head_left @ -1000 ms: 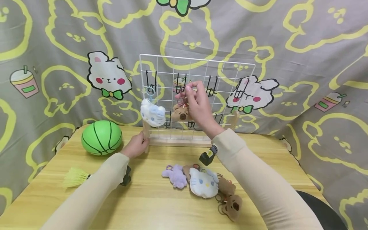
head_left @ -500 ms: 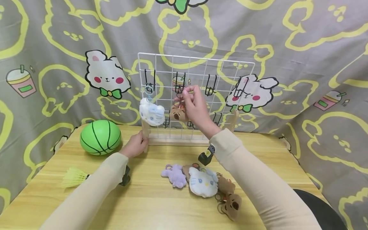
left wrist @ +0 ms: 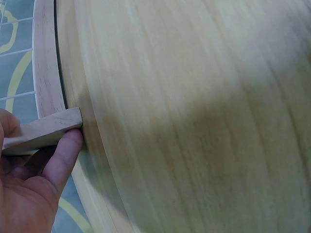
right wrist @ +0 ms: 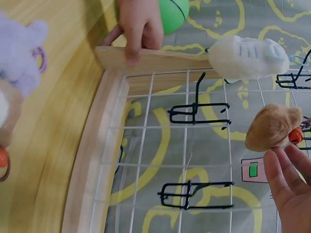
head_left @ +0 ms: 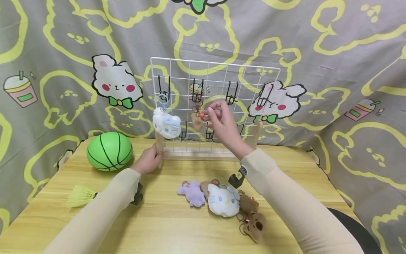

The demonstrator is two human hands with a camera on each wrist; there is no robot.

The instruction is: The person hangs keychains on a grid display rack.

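My left hand (head_left: 147, 160) grips the wooden end support (left wrist: 46, 128) of a white wire grid rack (head_left: 209, 64), thumb and fingers on either side. A brown plush bear keychain (head_left: 197, 121) hangs by its ring from a black hook in the upper row. Beside it is my right hand (head_left: 226, 125); in the right wrist view its fingers (right wrist: 282, 182) are fairly straight, with the tips at the bear's side near an orange-red bell (right wrist: 295, 136). To the left, a white-and-blue plush cat keychain (head_left: 166, 123) hangs from another upper hook.
Before the rack lie a purple plush keychain (head_left: 192, 194), a white cat plush (head_left: 223, 200) and several brown bear plushes (head_left: 254, 226). At left are a green ball (head_left: 109, 151) and a yellow shuttlecock (head_left: 80, 196). More black hooks (head_left: 232, 93) sit on the grid.
My right hand has let go of the bear's ring and moved down and right. The bear now hangs from the hook, turned sideways. My left hand keeps its grip.
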